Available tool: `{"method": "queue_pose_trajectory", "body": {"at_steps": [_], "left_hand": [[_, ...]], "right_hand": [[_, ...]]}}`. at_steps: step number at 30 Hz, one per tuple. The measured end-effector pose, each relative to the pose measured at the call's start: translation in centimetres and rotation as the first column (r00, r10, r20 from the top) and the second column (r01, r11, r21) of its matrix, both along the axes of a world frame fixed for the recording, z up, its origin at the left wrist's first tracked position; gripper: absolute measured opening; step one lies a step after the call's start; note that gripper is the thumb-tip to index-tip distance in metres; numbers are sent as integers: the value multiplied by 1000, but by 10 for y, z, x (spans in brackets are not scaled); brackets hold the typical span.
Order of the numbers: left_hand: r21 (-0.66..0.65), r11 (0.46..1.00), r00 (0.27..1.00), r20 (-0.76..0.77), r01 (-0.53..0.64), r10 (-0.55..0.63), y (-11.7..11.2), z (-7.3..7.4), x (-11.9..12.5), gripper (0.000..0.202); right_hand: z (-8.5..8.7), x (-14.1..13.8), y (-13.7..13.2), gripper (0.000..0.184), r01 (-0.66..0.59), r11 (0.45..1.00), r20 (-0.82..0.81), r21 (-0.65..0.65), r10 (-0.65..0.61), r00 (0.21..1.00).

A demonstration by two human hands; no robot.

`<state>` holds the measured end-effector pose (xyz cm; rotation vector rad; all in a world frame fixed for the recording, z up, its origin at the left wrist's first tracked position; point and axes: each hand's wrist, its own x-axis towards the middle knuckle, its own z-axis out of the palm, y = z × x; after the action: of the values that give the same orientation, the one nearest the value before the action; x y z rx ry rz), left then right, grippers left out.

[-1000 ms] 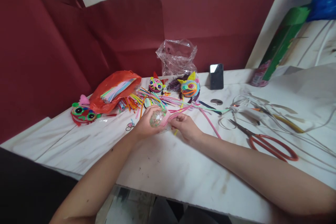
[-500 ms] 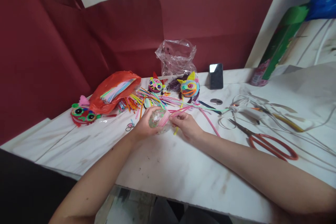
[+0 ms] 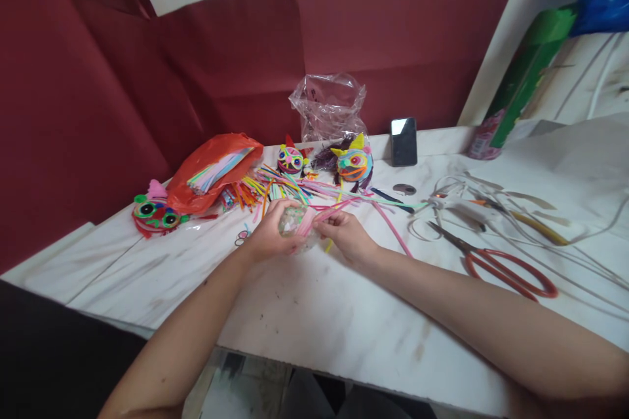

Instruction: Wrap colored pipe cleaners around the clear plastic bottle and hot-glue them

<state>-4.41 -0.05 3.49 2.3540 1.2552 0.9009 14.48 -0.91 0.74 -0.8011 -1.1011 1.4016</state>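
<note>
My left hand (image 3: 268, 236) is closed round a clear ball (image 3: 293, 220) with coloured bits inside, held just above the white table (image 3: 314, 314). A pink pipe cleaner (image 3: 322, 215) lies across the ball's right side, and my right hand (image 3: 346, 234) pinches it against the ball. Just behind my hands is a spread of loose coloured pipe cleaners (image 3: 275, 188).
Three decorated balls with faces stand behind: a red one (image 3: 153, 213) at left, a small one (image 3: 291, 160) and an orange-blue one (image 3: 354, 165). An orange bag (image 3: 211, 170) holds more pipe cleaners. Red-handled scissors (image 3: 496, 263), a glue gun (image 3: 464, 208), a phone (image 3: 403, 141) and a clear bag (image 3: 328, 108) are there too.
Both hands have shifted slightly up and left with the ball. The pink pipe cleaner stays pressed on the ball's right side.
</note>
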Motion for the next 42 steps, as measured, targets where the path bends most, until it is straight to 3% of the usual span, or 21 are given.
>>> {"method": "queue_pose_trajectory", "body": {"at_steps": [9,16,22,25,27,31,36,42], "left_hand": [[-5,1000,999,-52,-8,8,0,2,0,67],[-40,994,994,-22,102,-103,3,1,-7,53],[-32,999,999,-26,39,-40,4,-2,-5,65],[-100,995,997,73,8,-1,3,-2,-3,61],[-148,988,995,100,45,-31,2,-2,-3,69],[-106,986,992,19,126,-125,5,-4,-6,89],[-79,996,999,18,48,-47,13,-13,-7,88],[-85,996,993,112,-13,23,12,-18,-6,85]], "right_hand": [[-2,0,1,18,-28,999,46,43,26,999],[0,0,0,17,-3,1000,50,24,2,999],[1,1,2,19,7,999,40,36,-8,999],[3,5,4,21,20,997,36,73,-23,999],[4,7,6,22,21,996,32,88,-24,999],[7,11,9,26,10,997,6,75,-11,1000],[14,17,9,25,24,993,13,117,-25,1000],[34,25,5,29,-192,943,150,273,156,976]]}}
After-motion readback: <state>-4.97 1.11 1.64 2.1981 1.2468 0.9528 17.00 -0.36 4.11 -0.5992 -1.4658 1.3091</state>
